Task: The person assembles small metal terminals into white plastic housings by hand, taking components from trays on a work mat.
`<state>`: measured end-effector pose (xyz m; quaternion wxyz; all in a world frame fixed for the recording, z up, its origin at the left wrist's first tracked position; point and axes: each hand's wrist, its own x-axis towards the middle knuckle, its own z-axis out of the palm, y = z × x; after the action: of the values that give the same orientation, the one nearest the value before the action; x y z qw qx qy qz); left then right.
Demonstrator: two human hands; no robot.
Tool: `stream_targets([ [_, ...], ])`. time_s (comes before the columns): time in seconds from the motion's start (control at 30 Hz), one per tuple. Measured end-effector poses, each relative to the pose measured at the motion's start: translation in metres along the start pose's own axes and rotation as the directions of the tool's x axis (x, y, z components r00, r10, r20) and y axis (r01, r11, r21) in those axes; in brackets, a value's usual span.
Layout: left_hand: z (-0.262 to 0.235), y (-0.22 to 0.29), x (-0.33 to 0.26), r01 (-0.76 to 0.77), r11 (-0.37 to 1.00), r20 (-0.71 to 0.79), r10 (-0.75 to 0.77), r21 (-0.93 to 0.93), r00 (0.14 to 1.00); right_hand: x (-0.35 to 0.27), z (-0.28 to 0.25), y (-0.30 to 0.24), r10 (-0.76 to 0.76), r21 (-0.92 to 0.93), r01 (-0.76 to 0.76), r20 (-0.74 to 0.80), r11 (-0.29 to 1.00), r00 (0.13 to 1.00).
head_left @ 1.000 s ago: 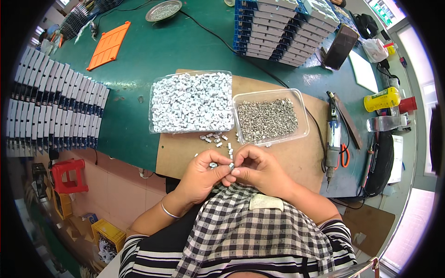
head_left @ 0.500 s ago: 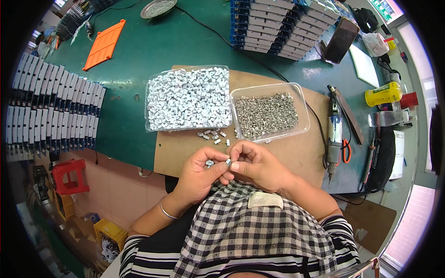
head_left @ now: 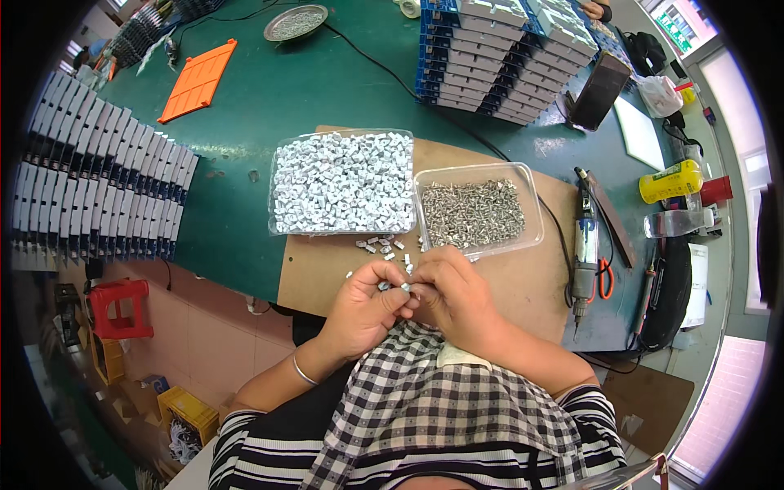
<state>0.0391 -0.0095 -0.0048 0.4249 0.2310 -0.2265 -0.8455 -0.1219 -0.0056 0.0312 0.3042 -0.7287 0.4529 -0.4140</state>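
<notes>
Watching from my end, the small silvery block (head_left: 405, 287) is right at the fingertips, in front of the checked apron (head_left: 433, 400). The left hand (head_left: 363, 312) has it pinched, with another bright piece (head_left: 384, 286) tucked by the fingers. The right hand (head_left: 461, 298) has its fingertips bunched up against the block, but I can't tell if they're pinching it or something tinier.

Handling-wise, my guess is it's light, stiff and pretty hard to break, but it looks smooth, so it might squirt out of a sloppy grip. I'd take opposite side faces between thumb and index pads and squeeze gently. Similar loose blocks (head_left: 385, 245) lie on the brown board (head_left: 523, 282), just below the heaped tray (head_left: 273, 200) and near the clear tub (head_left: 535, 220) of screws (head_left: 474, 212).
</notes>
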Motion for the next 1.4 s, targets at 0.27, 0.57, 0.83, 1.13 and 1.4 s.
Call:
stream_targets([
  [0.27, 0.003, 0.003, 0.000, 0.042, 0.999, 0.004, -0.042, -0.022, 0.999, 0.000, 0.004, 0.005, -0.111, -0.076, 0.112, 0.021, 0.991, 0.994],
  [0.57, 0.004, -0.004, 0.003, -0.003, 0.999, 0.007, 0.003, -0.049, 1.000, 0.009, 0.005, 0.008, -0.197, -0.332, 0.182, -0.012, 0.926, 0.980],
  [0.83, 0.007, 0.005, 0.000, 0.196, 0.971, 0.040, -0.192, -0.138, 0.981, 0.011, -0.003, 0.015, -0.315, -0.231, 0.311, 0.020, 0.922, 0.949],
  [1.13, 0.007, 0.002, 0.004, 0.120, 0.991, 0.057, -0.117, -0.059, 0.992, 0.009, -0.002, 0.013, -0.259, -0.260, 0.252, 0.008, 0.932, 0.966],
  [1.4, 0.004, 0.001, 0.005, 0.100, 0.994, 0.089, -0.096, -0.034, 0.991, 0.010, -0.002, 0.011, -0.255, -0.277, 0.256, 0.042, 0.926, 0.966],
])
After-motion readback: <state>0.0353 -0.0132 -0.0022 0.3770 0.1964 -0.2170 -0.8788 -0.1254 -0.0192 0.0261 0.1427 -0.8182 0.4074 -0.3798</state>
